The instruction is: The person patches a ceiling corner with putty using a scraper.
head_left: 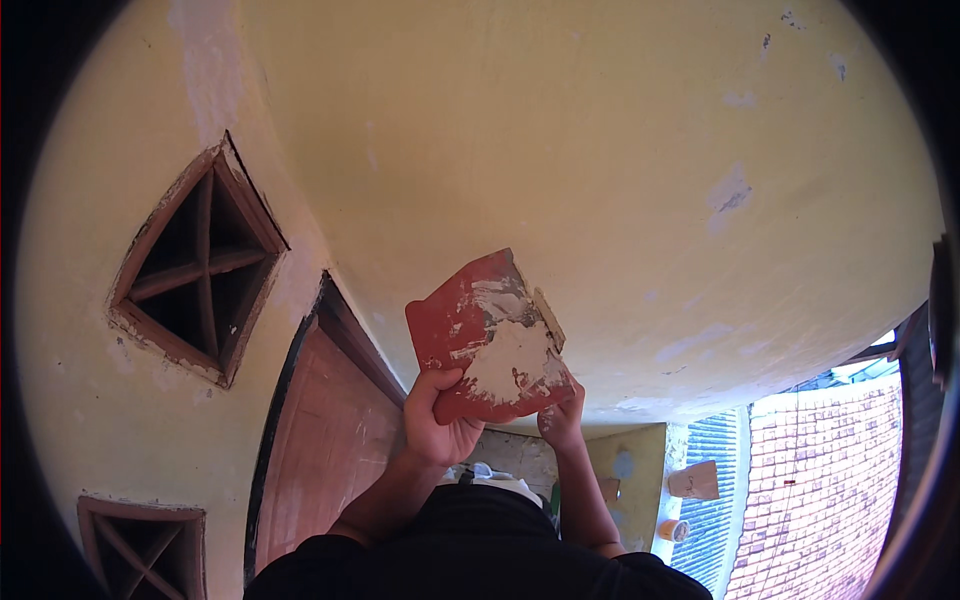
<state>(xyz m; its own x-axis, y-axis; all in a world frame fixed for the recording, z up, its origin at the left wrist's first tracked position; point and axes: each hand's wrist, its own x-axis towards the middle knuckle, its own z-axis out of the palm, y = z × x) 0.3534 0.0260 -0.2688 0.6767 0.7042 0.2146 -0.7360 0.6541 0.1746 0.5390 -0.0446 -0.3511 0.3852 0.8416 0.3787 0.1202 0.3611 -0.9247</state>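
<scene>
A flat red board (440,330) smeared with pale putty (515,360) is held up before the wall, tilted. My left hand (440,420) grips its lower left edge, thumb over the front face and the other fingers behind. My right hand (562,415) is closed at the lower right corner of the board, with pale smears on its fingers. A putty-crusted strip (550,318) shows along the board's right edge. Whether it belongs to the board or to a separate tool in my right hand is hidden.
A yellow wall (600,150) with pale patches fills the upper view. On the left are a diamond-shaped wooden vent (205,265), a brown door (330,430) and a lower vent (145,545). Lower right are a hanging tan piece (695,480), a small cup-like container (673,530) and a tiled roof (820,480).
</scene>
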